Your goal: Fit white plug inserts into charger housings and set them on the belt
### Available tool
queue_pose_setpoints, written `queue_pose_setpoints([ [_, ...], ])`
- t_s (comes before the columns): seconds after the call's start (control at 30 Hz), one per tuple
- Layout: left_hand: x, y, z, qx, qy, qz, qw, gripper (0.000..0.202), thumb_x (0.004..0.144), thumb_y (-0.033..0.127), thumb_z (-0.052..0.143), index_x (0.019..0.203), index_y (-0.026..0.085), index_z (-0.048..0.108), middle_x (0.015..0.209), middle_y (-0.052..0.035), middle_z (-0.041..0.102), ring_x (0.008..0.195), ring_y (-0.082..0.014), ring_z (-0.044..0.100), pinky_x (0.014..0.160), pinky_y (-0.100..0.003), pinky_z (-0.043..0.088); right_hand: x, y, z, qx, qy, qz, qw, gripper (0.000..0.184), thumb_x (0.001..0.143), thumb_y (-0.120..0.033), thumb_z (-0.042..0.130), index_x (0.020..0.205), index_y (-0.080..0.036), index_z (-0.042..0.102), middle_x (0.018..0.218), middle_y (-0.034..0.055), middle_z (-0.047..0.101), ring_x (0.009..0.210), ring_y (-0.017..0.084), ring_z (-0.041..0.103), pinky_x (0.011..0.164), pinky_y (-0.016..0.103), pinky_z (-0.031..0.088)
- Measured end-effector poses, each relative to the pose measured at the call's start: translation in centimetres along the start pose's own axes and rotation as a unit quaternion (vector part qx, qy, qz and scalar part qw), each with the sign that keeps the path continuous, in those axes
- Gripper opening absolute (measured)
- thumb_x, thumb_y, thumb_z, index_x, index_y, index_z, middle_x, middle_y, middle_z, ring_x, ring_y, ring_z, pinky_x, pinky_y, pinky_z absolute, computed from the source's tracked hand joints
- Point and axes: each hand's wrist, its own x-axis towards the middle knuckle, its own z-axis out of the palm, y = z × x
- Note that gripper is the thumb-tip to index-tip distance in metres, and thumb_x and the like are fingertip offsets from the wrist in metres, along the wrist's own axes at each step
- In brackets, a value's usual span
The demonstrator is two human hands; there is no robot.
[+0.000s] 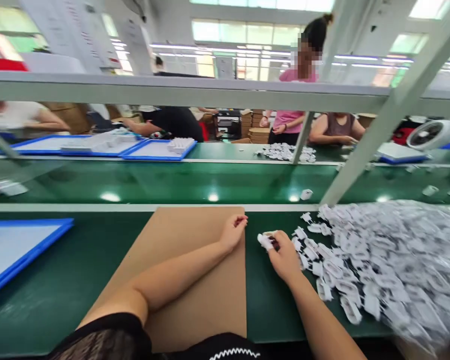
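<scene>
Just right of the cardboard sheet (195, 280), the right hand (285, 260) pinches a small white part (264, 241) in its grip, at the edge of a heap of white parts (382, 260). On the sheet's far right corner rests the left hand (232, 232), its grip curled together. Left of the sheet, a blue-framed tray (26, 245) lies on the green surface (78, 285).

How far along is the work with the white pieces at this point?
Done: no set-aside pieces show; the brown cardboard sheet bears only the left hand and forearm, fingers curled. In hand: the right hand pinches one small white plastic piece. Left: the large heap of white plastic pieces on the green table, seemingly nearly all of it.
</scene>
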Motion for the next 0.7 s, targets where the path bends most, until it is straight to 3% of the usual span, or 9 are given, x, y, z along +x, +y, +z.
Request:
queue_pose_setpoints([
  [0.17, 1.3, 0.3, -0.4, 0.058, -0.037, -0.029, 0.997, 0.028, 0.082, 0.03, 0.071, 0.105, 0.015, 0.067, 0.094, -0.0066, 0.07, 0.085, -0.0162, 0.065, 0.083, -0.031, 0.054, -1.4, -0.5, 0.6, -0.033, -0.05, -0.012, 0.998, 0.011, 0.093, -0.022, 0.062, 0.097, -0.021, 0.073, 0.092, 0.0042, 0.065, 0.085, 0.019, 0.064, 0.077, 0.031, 0.052],
  [0.27, 3.5, 1.2, 1.2, 0.104, -0.06, -0.021, 0.993, 0.031, 0.083, 0.03, 0.069, 0.11, 0.014, 0.066, 0.098, -0.0092, 0.071, 0.084, -0.0167, 0.066, 0.076, -0.03, 0.054, -2.0, -0.9, 0.8, -0.08, -0.074, -0.033, 0.993, 0.019, 0.088, -0.009, 0.063, 0.097, -0.022, 0.072, 0.091, 0.0023, 0.064, 0.085, 0.018, 0.062, 0.075, 0.029, 0.049],
  [0.4, 7.5, 2.4, 6.2, 0.167, -0.114, 0.032, 0.979, 0.036, 0.083, 0.031, 0.071, 0.115, 0.014, 0.066, 0.108, -0.011, 0.072, 0.089, -0.0179, 0.067, 0.08, -0.032, 0.055, -2.0, -1.1, 0.9, -0.135, -0.099, -0.032, 0.985, 0.026, 0.081, -0.002, 0.062, 0.094, -0.022, 0.072, 0.09, 0.0024, 0.062, 0.086, 0.019, 0.061, 0.072, 0.028, 0.045],
  [0.5, 10.9, 3.3, 10.5, 0.221, -0.16, 0.097, 0.957, 0.036, 0.078, 0.026, 0.076, 0.112, 0.016, 0.069, 0.115, -0.0113, 0.072, 0.104, -0.0236, 0.064, 0.099, -0.04, 0.052, -1.8, -1.0, 0.8, -0.158, -0.117, -0.013, 0.98, 0.027, 0.078, -0.001, 0.061, 0.093, -0.021, 0.073, 0.091, 0.003, 0.062, 0.085, 0.019, 0.061, 0.071, 0.028, 0.045],
  [0.57, 13.1, 3.9, 13.1, 0.255, -0.192, 0.139, 0.937, 0.037, 0.075, 0.023, 0.077, 0.111, 0.016, 0.071, 0.121, -0.0125, 0.072, 0.122, -0.0298, 0.058, 0.113, -0.046, 0.043, -1.7, -0.9, 0.7, -0.165, -0.117, -0.005, 0.979, 0.027, 0.077, -0.002, 0.061, 0.093, -0.021, 0.073, 0.091, 0.003, 0.062, 0.085, 0.019, 0.06, 0.071, 0.028, 0.044],
  [0.7, 16.6, 4.5, 17.1, 0.309, -0.254, 0.186, 0.897, 0.07, 0.066, 0.02, 0.082, 0.133, 0.017, 0.064, 0.155, -0.0165, 0.051, 0.146, -0.0418, 0.035, 0.121, -0.054, 0.03, -1.5, -0.5, 0.4, -0.169, -0.108, -0.004, 0.98, 0.029, 0.077, -0.003, 0.062, 0.094, -0.023, 0.073, 0.089, 0.0023, 0.062, 0.084, 0.019, 0.06, 0.07, 0.028, 0.044],
])
